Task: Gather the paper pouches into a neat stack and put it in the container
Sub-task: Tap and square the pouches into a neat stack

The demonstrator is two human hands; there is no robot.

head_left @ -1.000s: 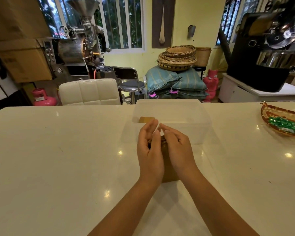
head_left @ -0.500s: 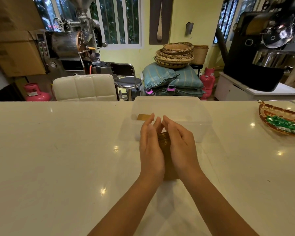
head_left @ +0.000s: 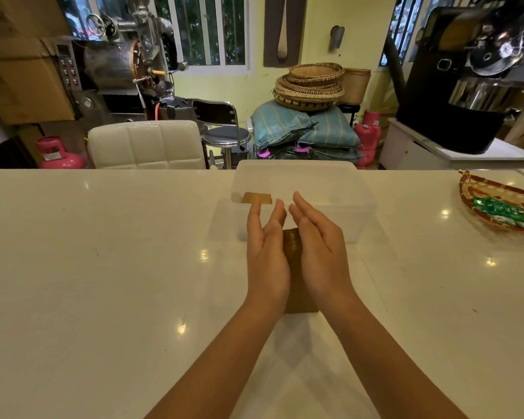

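A coffee roasting workshop: two drum roasters, stacked sacks, woven trays, gas cylinders and cartons behind a white counter.

Left hand and right hand: both bare, without gloves, rings, watch or bracelet. Forearms bare up to the lower frame edge; no sleeve is in view. Fingers slender, nails short and unpainted where they can be seen.
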